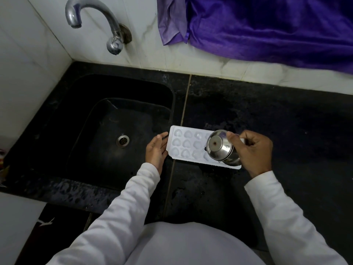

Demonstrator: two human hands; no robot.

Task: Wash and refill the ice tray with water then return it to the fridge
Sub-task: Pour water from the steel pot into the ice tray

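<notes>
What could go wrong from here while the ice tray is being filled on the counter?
1. The steel cup, tipped steeply by the right hand, hides the cells beneath it, so they could overflow onto the black counter.
2. The left hand only touches the left end of the ice tray with straight fingers; the tray might slide towards the sink.
3. Carried full, the shallow tray would probably slosh.

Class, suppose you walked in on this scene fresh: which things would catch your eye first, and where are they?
The white ice tray stands out on the black counter, right of the sink, with the right hand tipping a steel cup over its right end while the left hand rests against its left end. A purple cloth hangs at the upper right.
</notes>
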